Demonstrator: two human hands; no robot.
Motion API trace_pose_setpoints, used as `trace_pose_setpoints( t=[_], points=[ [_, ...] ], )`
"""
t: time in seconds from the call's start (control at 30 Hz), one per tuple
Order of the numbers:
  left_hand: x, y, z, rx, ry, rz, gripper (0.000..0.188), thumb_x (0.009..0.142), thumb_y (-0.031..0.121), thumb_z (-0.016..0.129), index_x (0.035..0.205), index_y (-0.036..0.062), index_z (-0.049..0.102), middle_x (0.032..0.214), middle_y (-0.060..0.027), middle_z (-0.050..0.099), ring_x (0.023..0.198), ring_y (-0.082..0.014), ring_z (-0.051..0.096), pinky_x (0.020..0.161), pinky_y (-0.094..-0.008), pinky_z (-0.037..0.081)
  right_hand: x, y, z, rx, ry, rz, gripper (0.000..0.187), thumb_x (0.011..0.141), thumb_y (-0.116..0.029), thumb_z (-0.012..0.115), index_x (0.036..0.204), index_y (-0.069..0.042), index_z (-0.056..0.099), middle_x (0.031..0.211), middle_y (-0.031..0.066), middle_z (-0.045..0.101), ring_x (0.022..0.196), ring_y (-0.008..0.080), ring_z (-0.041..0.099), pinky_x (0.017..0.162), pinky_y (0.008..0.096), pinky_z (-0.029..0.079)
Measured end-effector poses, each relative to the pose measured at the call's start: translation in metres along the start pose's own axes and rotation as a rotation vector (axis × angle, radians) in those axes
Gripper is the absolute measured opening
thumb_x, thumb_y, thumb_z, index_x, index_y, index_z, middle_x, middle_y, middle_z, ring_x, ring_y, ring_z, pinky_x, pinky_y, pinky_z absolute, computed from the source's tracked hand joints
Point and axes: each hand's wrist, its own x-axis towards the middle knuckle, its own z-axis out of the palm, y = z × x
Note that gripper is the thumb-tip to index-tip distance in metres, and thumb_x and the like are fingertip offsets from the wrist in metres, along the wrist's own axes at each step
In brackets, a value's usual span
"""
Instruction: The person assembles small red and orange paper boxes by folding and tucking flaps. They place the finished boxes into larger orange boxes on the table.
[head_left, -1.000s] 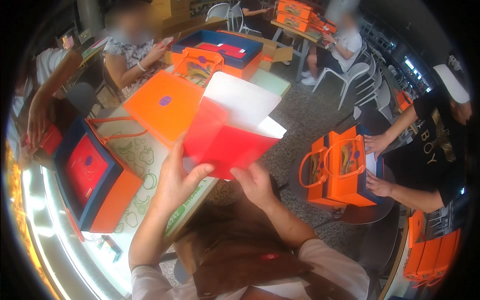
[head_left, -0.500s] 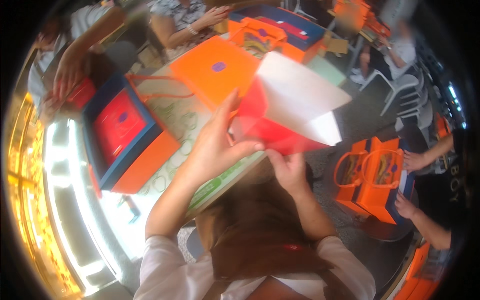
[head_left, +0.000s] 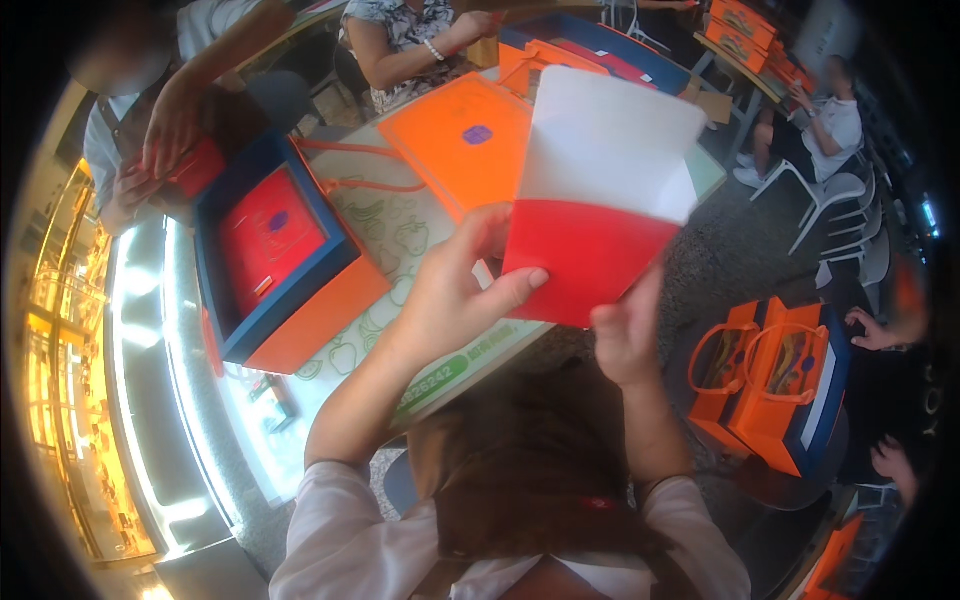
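Note:
Raised over the table is a small red paper box [head_left: 585, 262] with its flap open, showing the white inside. My left hand [head_left: 465, 285] grips its left side, thumb across the front and the other fingers partly behind. At the lower right corner, my right hand [head_left: 628, 338] has fingers closed on the edge, some hidden behind the box. To the left, an orange and blue gift box [head_left: 310, 318] stands open and tilted in view, with a red packet [head_left: 275, 228] inside. Beyond my left hand lies a flat orange panel [head_left: 455, 140] bearing a purple mark.
The table [head_left: 385, 215] has green fruit drawings. A lit display case [head_left: 75, 400] borders the left. At right, orange handled gift boxes [head_left: 765, 375] rest on a dark stool near another person's hands. Across the table, co-workers' hands [head_left: 165, 150] handle a red item.
The red box has turned more upright, its front now facing me. My right hand has shifted right to its lower corner. At right, the other person's hands have drawn back from the gift boxes.

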Motion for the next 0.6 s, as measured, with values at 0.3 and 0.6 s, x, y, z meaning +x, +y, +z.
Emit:
trace_pose_setpoints(
  t=[0.3, 0.6],
  points=[
    [-0.006, 0.005, 0.003, -0.073, 0.021, 0.029, 0.08, 0.09, 0.013, 0.081, 0.154, -0.0004, 0.036, 0.121, -0.0155, 0.07, 0.104, -0.0192, 0.069, 0.088, -0.0321, 0.054, 0.029, -0.027, -0.016, -0.149, -0.011, -0.093, 0.068, 0.103, -0.016, 0.063, 0.157, 0.001, 0.024, 0.141, 0.0201, 0.053, 0.127, 0.0249, 0.056, 0.105, 0.0388, 0.05],
    [-0.011, 0.008, 0.011, -0.164, 0.104, 0.137, 0.078, 0.092, 0.01, 0.079, 0.156, 0.0004, 0.035, 0.133, -0.0175, 0.064, 0.121, -0.0243, 0.065, 0.103, -0.0382, 0.052, 0.012, -0.014, -0.004, 0.018, 0.026, -0.034, 0.058, 0.099, -0.009, 0.067, 0.148, 0.003, 0.038, 0.141, 0.021, 0.054, 0.126, 0.0237, 0.058, 0.107, 0.0383, 0.047]
  ],
)
